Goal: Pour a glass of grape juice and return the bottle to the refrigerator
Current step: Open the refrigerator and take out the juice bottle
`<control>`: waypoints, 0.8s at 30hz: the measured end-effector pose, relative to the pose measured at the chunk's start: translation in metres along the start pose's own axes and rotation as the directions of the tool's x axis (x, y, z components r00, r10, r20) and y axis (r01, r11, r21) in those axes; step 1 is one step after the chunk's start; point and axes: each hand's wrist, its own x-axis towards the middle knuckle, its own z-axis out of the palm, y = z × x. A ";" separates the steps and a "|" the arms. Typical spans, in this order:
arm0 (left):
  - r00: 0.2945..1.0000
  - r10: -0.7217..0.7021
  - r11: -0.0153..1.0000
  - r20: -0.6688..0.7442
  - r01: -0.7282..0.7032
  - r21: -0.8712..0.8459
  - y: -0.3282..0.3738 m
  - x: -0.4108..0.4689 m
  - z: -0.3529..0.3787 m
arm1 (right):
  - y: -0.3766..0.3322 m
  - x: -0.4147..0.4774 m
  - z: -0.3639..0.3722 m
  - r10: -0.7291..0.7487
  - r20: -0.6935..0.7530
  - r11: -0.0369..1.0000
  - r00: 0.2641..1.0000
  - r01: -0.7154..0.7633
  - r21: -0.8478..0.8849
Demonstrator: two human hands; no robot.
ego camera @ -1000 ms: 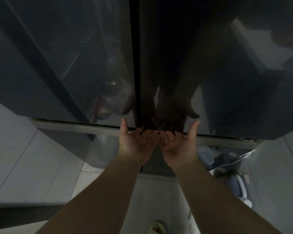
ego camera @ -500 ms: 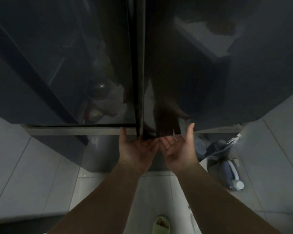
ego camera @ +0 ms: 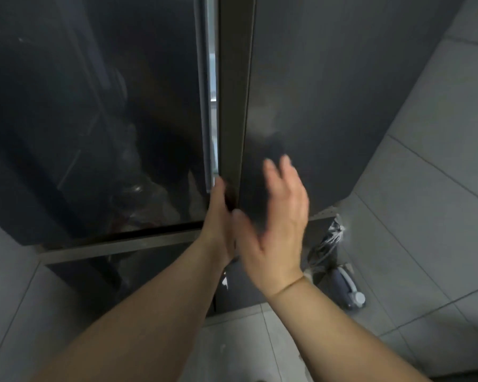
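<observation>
Hands and doors, only half legible

The right hand (ego camera: 276, 224) is smeared by motion, its fingertips soft against the matt grey right-hand refrigerator door (ego camera: 329, 92). The left hand (ego camera: 218, 224) shows edge-on, and its fingers are lost in shadow at the door seam, so its grip cannot be told. Both doors run off the top edge, and the interior shows only as a thin bright slit (ego camera: 212, 106). Reflections in the glossy black left-hand refrigerator door (ego camera: 94, 106) are unreadable. A blue-grey object with a white cap (ego camera: 345, 288) on the floor is too dim to identify.
</observation>
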 end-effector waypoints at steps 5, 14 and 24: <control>0.999 0.042 0.998 -0.011 -0.041 0.052 0.002 -0.048 0.019 | -0.031 0.041 -0.003 -0.292 0.239 0.767 0.926 0.376 -0.520; 0.962 0.255 0.905 -0.096 -0.202 0.375 0.033 -0.058 0.063 | -0.008 0.014 -0.067 -0.247 0.074 0.512 0.966 0.194 -0.837; 0.691 0.584 0.450 0.426 -0.713 0.538 0.048 -0.044 0.156 | -0.030 0.068 -0.143 -0.347 -0.146 0.517 0.926 0.059 -0.854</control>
